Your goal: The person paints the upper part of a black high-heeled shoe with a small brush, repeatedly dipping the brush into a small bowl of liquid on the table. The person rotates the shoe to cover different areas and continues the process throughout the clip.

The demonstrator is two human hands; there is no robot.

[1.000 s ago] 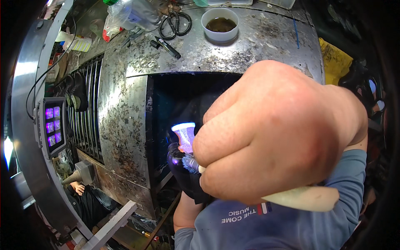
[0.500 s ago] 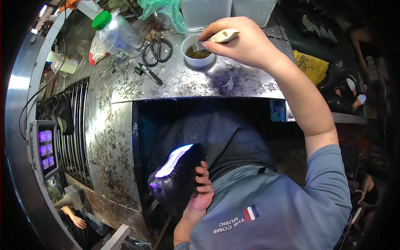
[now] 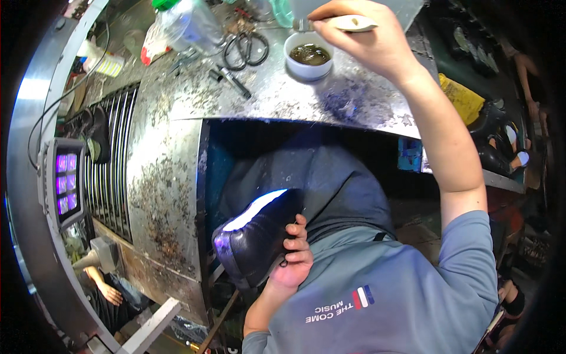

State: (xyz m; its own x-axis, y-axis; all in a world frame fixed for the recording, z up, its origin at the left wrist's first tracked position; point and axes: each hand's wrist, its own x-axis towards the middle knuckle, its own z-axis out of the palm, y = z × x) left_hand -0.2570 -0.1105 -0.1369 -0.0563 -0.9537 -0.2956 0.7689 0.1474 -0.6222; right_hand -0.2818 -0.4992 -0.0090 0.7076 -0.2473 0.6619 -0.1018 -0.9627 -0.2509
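Observation:
My left hand (image 3: 298, 259) is wrapped round a black shoe (image 3: 256, 253) above my lap. The shoe lies on its side, and a strip along its sole edge glows bright white-violet. Over the workbench, my right hand (image 3: 380, 44) grips a flat brush (image 3: 354, 23) by its pale handle. The brush's metal ferrule is above the far rim of a white bowl (image 3: 309, 71); its bristle end is hard to make out. Brownish liquid (image 3: 310, 54) with bubbles sits in the bowl.
Scissors (image 3: 259, 52) and a black marker (image 3: 236, 82) lie left of the bowl on the stained metal bench (image 3: 271, 103). Behind them stands a clear jar (image 3: 191, 26) with a green lid. A violet lamp (image 3: 66, 183) and metal bars (image 3: 118, 171) are at left. Another person's hand (image 3: 110, 292) shows lower left.
The brush has come up out of the bowl in my right hand. My left hand has turned the shoe slightly. The whole view has shifted a little.

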